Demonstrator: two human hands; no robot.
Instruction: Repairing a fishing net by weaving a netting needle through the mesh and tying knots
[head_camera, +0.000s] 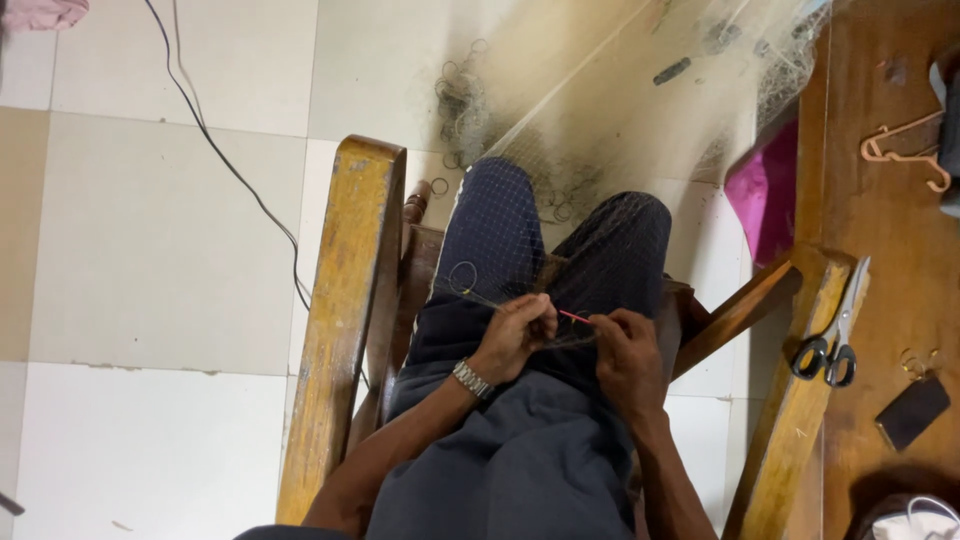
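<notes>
Sitting in a wooden chair (345, 300) over pale floor tiles (150, 250), the person is pinching a thin pink needle (573, 317) between the closed left hand (515, 335) and right hand (625, 355), fine netting (600, 130) spreading across the lap beside scissors (832, 335) lying on a wooden table (890, 250).

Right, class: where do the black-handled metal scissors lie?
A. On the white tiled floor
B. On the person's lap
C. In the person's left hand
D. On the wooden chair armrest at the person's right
D: the black-handled metal scissors rest on the wooden chair armrest at the person's right, clear of both hands.
</notes>
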